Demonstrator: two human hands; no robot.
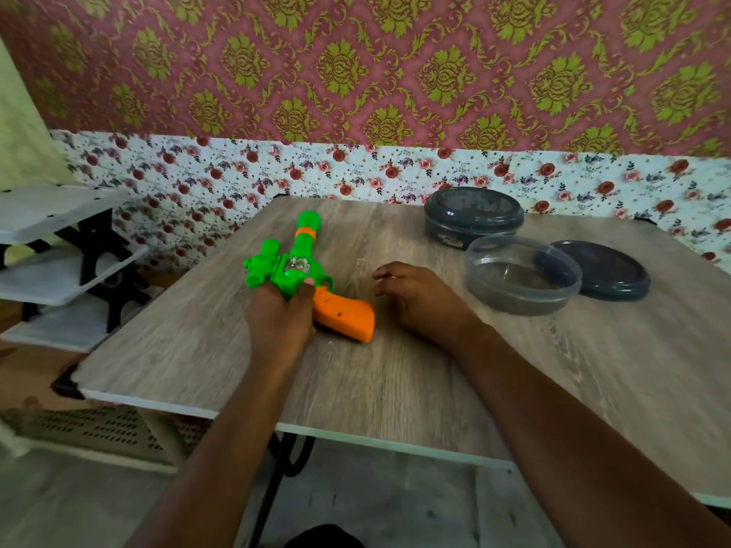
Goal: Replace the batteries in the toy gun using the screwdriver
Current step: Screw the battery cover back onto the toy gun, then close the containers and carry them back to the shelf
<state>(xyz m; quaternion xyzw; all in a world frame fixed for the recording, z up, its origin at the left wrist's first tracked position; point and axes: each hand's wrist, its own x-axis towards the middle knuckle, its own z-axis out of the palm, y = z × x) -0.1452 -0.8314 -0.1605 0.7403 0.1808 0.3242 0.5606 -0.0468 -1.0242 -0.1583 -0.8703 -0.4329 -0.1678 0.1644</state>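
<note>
**Item:** toy gun (294, 267), green body, orange handle (348, 316). Lies flat on the table (395, 381), left of centre.

**Long axis:** the barrel (306, 227) points away from the person towards the wall. The handle angles back and to the right, its butt end towards the right hand.

**Left hand (281, 322):** the nearer one, in contact. It comes in from below and covers the rear of the green body where the handle joins. Its grip is closed round the toy gun, with the thumb showing at the trigger guard. The forearm runs roughly in line with the barrel.

**Right hand (419, 302):** rests on the table just beside the handle, apart from it, palm down. Its grip is slack, fingers loosely curled and pointing left towards the gun, holding nothing.

**Key relation:** the handle lies between the two hands, so the free right hand would have only a short reach leftwards to it.

**Screwdriver:** not in view. No batteries seen.

**Also on the table, right side:** a clear tub (522, 276), a loose dark lid (605, 270) just beside it, and a lidded dark tub (472, 217) behind. What they hold cannot be told.
</note>
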